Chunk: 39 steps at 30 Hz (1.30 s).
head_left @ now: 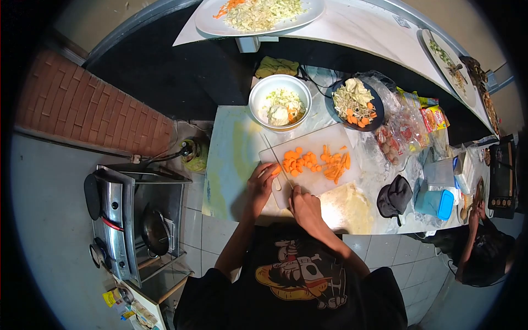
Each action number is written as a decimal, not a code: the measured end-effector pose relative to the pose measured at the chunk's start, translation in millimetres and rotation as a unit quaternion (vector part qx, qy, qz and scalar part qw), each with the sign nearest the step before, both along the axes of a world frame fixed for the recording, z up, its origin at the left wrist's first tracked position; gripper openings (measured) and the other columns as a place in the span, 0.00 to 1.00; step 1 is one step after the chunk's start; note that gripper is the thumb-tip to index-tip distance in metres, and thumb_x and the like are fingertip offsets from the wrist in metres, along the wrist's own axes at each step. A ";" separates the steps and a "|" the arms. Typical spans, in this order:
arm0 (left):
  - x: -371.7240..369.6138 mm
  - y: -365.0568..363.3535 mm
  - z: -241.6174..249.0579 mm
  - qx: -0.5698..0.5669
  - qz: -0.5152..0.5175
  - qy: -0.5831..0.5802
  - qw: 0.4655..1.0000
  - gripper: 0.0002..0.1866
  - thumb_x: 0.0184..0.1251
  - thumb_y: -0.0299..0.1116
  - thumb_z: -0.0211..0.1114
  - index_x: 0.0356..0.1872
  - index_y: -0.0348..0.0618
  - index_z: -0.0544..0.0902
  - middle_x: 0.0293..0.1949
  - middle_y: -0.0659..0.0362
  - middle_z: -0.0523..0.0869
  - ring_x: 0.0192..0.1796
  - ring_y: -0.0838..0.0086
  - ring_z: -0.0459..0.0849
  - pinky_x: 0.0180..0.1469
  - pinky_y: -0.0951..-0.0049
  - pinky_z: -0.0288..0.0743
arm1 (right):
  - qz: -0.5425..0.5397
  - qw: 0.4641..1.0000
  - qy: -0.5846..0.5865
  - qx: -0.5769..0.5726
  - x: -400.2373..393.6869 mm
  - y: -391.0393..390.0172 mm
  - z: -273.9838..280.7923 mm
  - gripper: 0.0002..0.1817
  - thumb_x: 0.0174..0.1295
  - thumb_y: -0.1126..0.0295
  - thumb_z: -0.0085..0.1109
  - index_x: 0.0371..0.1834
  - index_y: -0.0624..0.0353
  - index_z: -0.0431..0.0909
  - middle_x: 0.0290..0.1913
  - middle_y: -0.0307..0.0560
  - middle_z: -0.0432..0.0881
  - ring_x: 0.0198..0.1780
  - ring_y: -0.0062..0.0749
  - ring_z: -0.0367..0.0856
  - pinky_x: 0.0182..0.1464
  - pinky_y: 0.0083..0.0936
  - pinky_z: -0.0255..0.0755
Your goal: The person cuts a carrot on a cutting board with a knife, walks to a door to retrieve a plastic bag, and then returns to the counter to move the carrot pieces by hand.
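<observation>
Sliced and stick-cut carrot [312,161] lies in heaps on a white cutting board [324,137]. At the board's left part, my left hand [260,187] is closed on a piece of carrot [276,170]. My right hand [306,207] grips a knife [273,151] near the board's front edge, its long blade pointing away from me, just right of the held carrot. Behind the board stands a white bowl [264,122] with shredded vegetables and a pale lump. A dark plate [369,125] with sprouts, carrot slices and a pale leafy vegetable is behind and right.
Plastic bags [406,132], a dark cap [395,197] and a blue-lidded container [444,205] occupy the table's right. Platters of food [206,21] rest on the raised shelf. A gas stove [114,220] stands left. Another person [484,247] is at far right.
</observation>
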<state>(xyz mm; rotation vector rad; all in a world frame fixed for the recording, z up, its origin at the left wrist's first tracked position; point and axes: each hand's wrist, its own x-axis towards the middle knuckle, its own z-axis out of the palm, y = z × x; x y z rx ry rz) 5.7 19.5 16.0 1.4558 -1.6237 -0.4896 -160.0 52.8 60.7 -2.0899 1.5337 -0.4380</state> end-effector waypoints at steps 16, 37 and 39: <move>1.0 -2.6 -15.8 -0.043 -0.001 -0.027 0.999 0.17 0.55 0.20 0.67 0.47 0.43 0.83 0.44 0.53 0.83 0.45 0.60 0.83 0.47 0.66 0.79 | 0.014 0.999 0.025 0.020 3.4 5.6 -9.6 0.21 0.62 0.67 0.54 0.49 0.78 0.68 0.20 0.63 0.79 0.24 0.58 0.80 0.27 0.46 0.74; 1.5 -4.1 -16.7 -0.086 -0.016 -0.007 0.996 0.18 0.53 0.15 0.66 0.46 0.44 0.84 0.44 0.52 0.84 0.44 0.59 0.84 0.44 0.66 0.81 | 0.019 0.999 0.021 0.023 -1.2 -0.9 -18.1 0.16 0.60 0.73 0.49 0.44 0.78 0.71 0.21 0.65 0.79 0.24 0.56 0.81 0.26 0.44 0.75; 0.7 -4.7 -16.6 -0.088 -0.021 0.011 0.996 0.19 0.53 0.14 0.66 0.46 0.44 0.84 0.44 0.52 0.84 0.44 0.60 0.85 0.44 0.67 0.81 | 0.026 0.999 0.016 0.025 -3.3 -3.9 -18.9 0.15 0.61 0.72 0.49 0.43 0.78 0.71 0.22 0.65 0.79 0.24 0.57 0.81 0.27 0.45 0.75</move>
